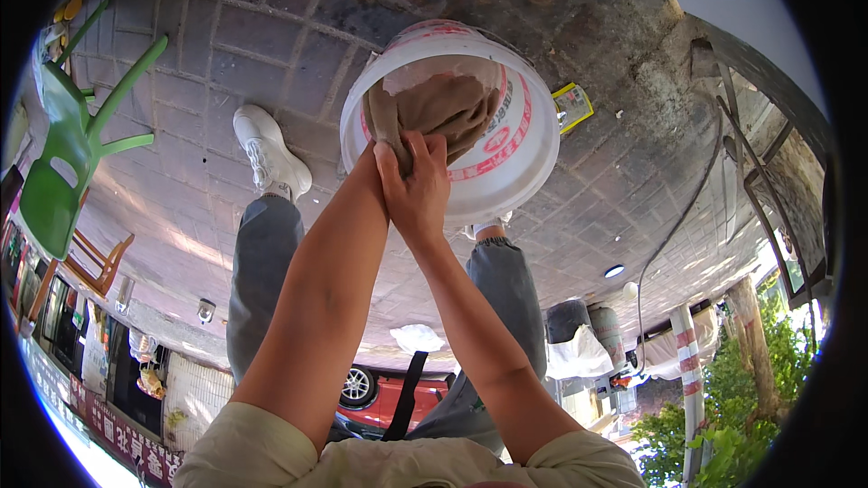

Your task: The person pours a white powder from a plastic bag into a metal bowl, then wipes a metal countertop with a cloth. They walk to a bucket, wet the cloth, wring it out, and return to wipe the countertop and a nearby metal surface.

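Observation:
A white plastic bucket (522, 183) with red printing stands on the paving before me, its mouth towards me. Inside lies a wet, bunched brown cloth (461, 105), partly in what looks like murky water. Over the near rim, my right hand (420, 179) pinches a twisted strand of this cloth between thumb and fingers. My left forearm (339, 264) crosses close beside it and reaches into the bucket. The left hand itself is mostly hidden behind the right hand and the cloth, so its grip cannot be seen.
A yellow-edged packet (574, 107) lies right of the bucket. My white shoe (271, 149) is planted to its left. Farther left is a green plastic chair (68, 149). A cable (685, 217) runs along the right. Behind me stands a red car (400, 400).

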A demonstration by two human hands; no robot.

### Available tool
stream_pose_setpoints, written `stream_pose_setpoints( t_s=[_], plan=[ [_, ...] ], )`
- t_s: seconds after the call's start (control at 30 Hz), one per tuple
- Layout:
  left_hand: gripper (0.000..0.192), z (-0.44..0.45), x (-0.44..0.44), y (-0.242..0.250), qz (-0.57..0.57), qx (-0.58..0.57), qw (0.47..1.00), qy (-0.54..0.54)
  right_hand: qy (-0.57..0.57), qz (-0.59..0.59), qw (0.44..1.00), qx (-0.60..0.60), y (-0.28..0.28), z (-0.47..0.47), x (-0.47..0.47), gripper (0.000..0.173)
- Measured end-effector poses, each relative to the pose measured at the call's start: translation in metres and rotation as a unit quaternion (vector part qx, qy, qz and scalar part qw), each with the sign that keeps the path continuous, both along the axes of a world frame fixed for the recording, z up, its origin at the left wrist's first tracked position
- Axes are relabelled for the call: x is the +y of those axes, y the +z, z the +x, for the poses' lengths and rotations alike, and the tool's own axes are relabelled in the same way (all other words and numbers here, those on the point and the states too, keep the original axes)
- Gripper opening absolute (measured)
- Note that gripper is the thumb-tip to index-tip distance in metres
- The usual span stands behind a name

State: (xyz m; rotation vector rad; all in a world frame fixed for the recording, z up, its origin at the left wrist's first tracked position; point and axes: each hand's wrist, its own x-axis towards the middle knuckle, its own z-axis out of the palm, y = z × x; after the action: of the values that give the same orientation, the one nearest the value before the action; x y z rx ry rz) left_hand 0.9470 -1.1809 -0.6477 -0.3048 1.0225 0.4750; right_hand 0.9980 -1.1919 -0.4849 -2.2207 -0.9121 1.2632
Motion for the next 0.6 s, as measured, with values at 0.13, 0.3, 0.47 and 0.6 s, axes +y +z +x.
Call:
stream_pose_setpoints(
  t_s=[0.13,0.3,0.47,0.6],
  plan=[
    [0.073,0.01,-0.023,0.005,0.012,0.002,1.0,-0.005,0.03,0.068,0.989,-0.126,-0.066,0.015,0.002,0.029],
    [0.077,0.01,-0.017,0.021,0.052,0.227,0.957,-0.175,-0.04,0.02,0.992,-0.116,-0.119,0.028,0.021,0.04],
    [0.088,0.038,-0.019,0.066,0.054,0.439,0.853,-0.279,-0.239,-0.081,0.967,0.028,-0.18,0.087,0.034,0.048],
    [0.077,0.037,-0.02,0.121,-0.003,0.314,0.934,-0.169,-0.367,-0.051,0.9,0.23,-0.22,0.121,0.014,0.051]
  ],
)
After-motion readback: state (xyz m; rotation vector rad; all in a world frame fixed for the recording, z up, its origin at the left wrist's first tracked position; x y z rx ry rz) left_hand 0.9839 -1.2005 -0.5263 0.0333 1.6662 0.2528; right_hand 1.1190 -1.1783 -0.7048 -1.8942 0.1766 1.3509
